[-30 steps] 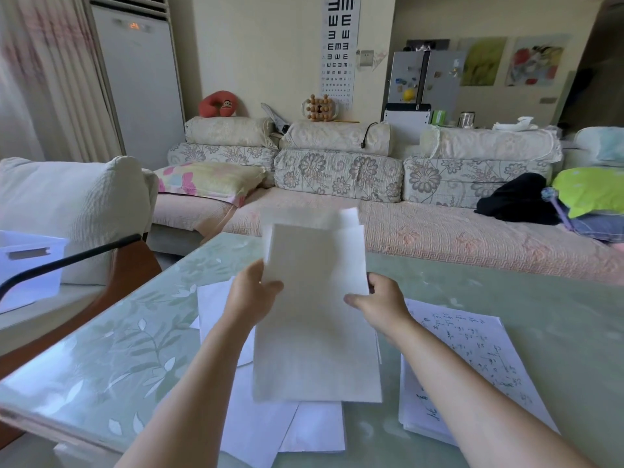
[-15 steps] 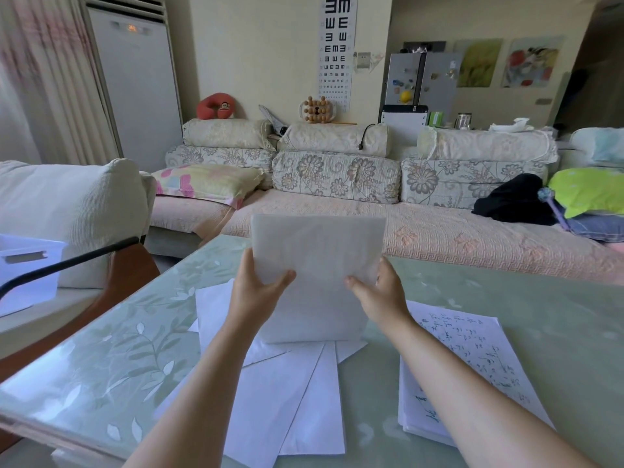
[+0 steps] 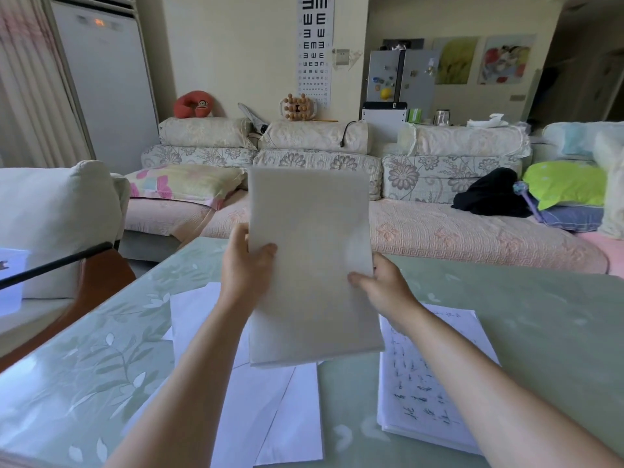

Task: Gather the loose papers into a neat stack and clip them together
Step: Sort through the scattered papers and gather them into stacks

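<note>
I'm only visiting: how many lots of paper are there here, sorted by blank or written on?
Blank sheaf of papers, gripped by the left hand and right hand: 1
Blank loose sheets, overlapping on the table, single sheets too overlapped to count: 1 spread
Handwritten pile on the table: 1
Total: 3

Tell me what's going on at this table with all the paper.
A person holds a stack of white sheets upright over the glass table, the left hand gripping its left edge and the right hand its right edge. More loose sheets lie fanned out on the table beneath it, and a pile of handwritten pages sits to the right. No clip is visible, so nothing is clipped yet.
</note>
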`<state>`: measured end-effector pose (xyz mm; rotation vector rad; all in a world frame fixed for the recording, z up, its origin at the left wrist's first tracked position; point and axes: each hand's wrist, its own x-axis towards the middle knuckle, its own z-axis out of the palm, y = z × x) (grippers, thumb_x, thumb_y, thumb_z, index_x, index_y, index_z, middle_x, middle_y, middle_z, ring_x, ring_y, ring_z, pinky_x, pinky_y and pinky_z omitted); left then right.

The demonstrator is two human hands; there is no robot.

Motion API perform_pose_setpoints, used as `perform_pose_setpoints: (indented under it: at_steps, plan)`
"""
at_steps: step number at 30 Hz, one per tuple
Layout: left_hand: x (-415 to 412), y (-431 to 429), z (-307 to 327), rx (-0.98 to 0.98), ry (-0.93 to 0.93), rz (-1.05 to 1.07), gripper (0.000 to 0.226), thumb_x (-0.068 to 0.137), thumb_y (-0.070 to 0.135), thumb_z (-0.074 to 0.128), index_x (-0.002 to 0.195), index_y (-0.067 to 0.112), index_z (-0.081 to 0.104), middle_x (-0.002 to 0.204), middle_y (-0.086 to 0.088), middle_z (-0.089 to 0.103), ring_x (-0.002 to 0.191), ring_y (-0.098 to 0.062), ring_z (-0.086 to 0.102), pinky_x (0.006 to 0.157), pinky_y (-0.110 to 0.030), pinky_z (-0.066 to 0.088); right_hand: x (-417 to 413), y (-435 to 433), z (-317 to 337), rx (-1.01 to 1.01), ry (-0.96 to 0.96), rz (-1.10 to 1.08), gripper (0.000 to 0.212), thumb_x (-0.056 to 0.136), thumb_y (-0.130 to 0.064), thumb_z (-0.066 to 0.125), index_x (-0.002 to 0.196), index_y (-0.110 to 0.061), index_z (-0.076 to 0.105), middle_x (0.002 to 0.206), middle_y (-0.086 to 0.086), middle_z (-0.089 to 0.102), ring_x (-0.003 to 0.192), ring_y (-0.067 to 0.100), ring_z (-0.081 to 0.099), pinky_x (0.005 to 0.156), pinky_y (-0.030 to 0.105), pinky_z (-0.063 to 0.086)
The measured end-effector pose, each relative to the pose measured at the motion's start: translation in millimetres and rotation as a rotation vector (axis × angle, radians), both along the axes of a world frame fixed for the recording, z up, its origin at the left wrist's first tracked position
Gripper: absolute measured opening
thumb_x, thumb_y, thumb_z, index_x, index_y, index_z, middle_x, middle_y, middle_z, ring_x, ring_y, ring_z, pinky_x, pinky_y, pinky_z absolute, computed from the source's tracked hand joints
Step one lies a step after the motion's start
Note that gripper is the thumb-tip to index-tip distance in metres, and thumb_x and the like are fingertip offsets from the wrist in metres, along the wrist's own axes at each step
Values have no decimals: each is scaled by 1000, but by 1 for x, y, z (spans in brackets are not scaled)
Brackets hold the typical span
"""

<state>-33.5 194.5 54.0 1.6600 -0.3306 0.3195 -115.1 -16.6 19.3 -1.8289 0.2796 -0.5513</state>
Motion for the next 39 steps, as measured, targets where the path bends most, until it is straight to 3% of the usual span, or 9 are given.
perform_pose_setpoints:
  at_steps: [2, 5, 14, 17, 20, 24, 31, 35, 39]
  plan:
    - [-5, -14, -5, 23, 157, -154, 24, 89, 10, 63, 102, 23, 48, 102, -9, 67, 87, -28, 68, 77, -49, 58, -10, -19, -2, 3, 64, -70, 22, 85, -6, 64, 103, -20, 66, 98, -1, 75, 89, 22, 72, 77, 35, 56]
    - [-18, -46, -24, 267, 310, -282, 28, 88, 6, 59, 109, 18, 44, 97, -5, 62, 83, -21, 63, 75, -37, 56, -28, -49, -10, 46, 140, -196, 22, 84, -4, 64, 101, -17, 64, 99, 3, 73, 84, 23, 69, 73, 32, 54]
    - [-50, -154, -89, 901, 309, -438, 11, 85, 2, 47, 87, 13, 48, 81, -5, 45, 81, -18, 41, 62, -29, 37, -107, -123, -69, -6, 413, -405, 39, 69, -5, 41, 103, -12, 60, 93, 10, 67, 70, 24, 55, 59, 28, 40]
    - [-64, -175, -104, 1047, 306, -418, 5, 89, 10, 52, 87, 14, 52, 79, 0, 43, 90, -23, 48, 78, -31, 44, -127, -133, -71, -142, 583, -421, 30, 75, -9, 40, 101, -11, 54, 95, 7, 57, 74, 25, 49, 52, 25, 35]
    - [-75, -187, -112, 1134, 289, -366, 39, 90, 12, 48, 128, 4, 43, 125, -13, 45, 122, -32, 46, 97, -30, 39, -134, -137, -67, -321, 827, -437, 25, 86, -14, 47, 110, -9, 52, 119, 13, 51, 103, 33, 53, 69, 28, 43]
    - [-78, -188, -111, 1012, 300, -412, 37, 89, 16, 49, 124, 6, 45, 125, -13, 51, 113, -31, 52, 87, -32, 44, -136, -136, -69, -431, 932, -387, 39, 90, -19, 49, 126, -5, 53, 132, 17, 55, 123, 34, 53, 94, 30, 44]
    - [-71, -168, -96, 919, 265, -505, 75, 93, 31, 58, 152, 12, 16, 147, -15, 39, 130, -32, 44, 98, -33, 39, -125, -104, -57, -759, 790, -392, 49, 92, -26, 50, 138, -12, 41, 141, 10, 42, 132, 32, 36, 103, 40, 37]
    - [-42, -127, -97, 998, 135, -332, 68, 91, 34, 56, 150, 16, 26, 145, -12, 42, 132, -32, 40, 104, -37, 39, -81, -57, -44, -624, 591, -137, 50, 94, -20, 48, 144, -17, 44, 145, 7, 44, 135, 27, 40, 109, 35, 36]
    - [-12, -59, -102, 1190, -4, -134, 71, 86, 48, 58, 147, 22, 32, 149, -4, 38, 137, -28, 30, 106, -41, 33, -27, -5, -45, -508, 578, 27, 41, 89, -14, 50, 128, -6, 60, 133, 10, 61, 124, 28, 55, 104, 34, 44]
